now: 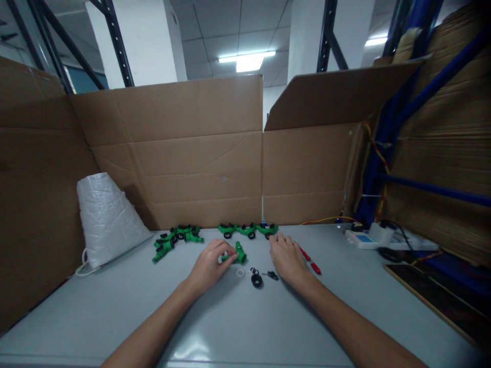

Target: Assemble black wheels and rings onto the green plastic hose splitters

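Near the middle of the grey table, my left hand (pixel 215 263) is closed at the fingertips beside a green fitting (pixel 240 253); what the fingers pinch is too small to make out. My right hand (pixel 286 255) rests at the right, its fingertips by the end of a row of green fittings (pixel 247 230) with black parts; its fingers are partly hidden. Between the hands lie a black ring-shaped part (pixel 257 280), a small black piece (pixel 272 275) and a white ring (pixel 240 273). A red tool (pixel 315 268) lies just right of my right hand.
More green fittings (pixel 164 249) lie at the back left, beside a white foam bag (pixel 107 220). Cardboard walls (pixel 192 163) stand behind the table (pixel 230 327). At the right are a power strip (pixel 360 239), cables, a blue frame (pixel 378 153) and a dark flat panel (pixel 437 296).
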The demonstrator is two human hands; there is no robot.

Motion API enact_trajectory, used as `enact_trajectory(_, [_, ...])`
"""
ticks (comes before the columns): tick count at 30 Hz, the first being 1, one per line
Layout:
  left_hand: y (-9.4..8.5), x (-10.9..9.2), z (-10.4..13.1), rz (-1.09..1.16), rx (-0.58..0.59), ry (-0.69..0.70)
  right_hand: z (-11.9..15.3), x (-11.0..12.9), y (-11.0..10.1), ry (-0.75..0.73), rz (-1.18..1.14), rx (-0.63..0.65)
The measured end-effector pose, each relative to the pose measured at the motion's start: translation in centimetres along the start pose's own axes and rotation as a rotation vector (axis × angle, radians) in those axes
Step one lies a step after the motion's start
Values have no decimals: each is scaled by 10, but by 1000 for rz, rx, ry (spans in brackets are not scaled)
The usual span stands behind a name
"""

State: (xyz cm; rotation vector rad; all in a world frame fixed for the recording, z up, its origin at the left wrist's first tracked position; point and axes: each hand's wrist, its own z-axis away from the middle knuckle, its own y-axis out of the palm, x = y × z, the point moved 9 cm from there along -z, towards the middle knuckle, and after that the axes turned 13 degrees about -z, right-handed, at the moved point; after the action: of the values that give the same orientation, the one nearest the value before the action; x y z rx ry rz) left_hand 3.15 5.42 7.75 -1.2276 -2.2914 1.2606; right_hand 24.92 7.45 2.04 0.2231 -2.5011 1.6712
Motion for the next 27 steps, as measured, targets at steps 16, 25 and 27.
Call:
enact_trajectory(16, [-3, -1, -1, -9, 3, -15, 1, 22, 9, -210, -156, 80])
enact_trajectory(25, [0, 3, 0, -13, 11, -20, 0, 10, 6, -116, -40, 95])
enact_trajectory(27, [0, 3, 0, -9, 7, -16, 0, 8, 6, -97, -31, 111])
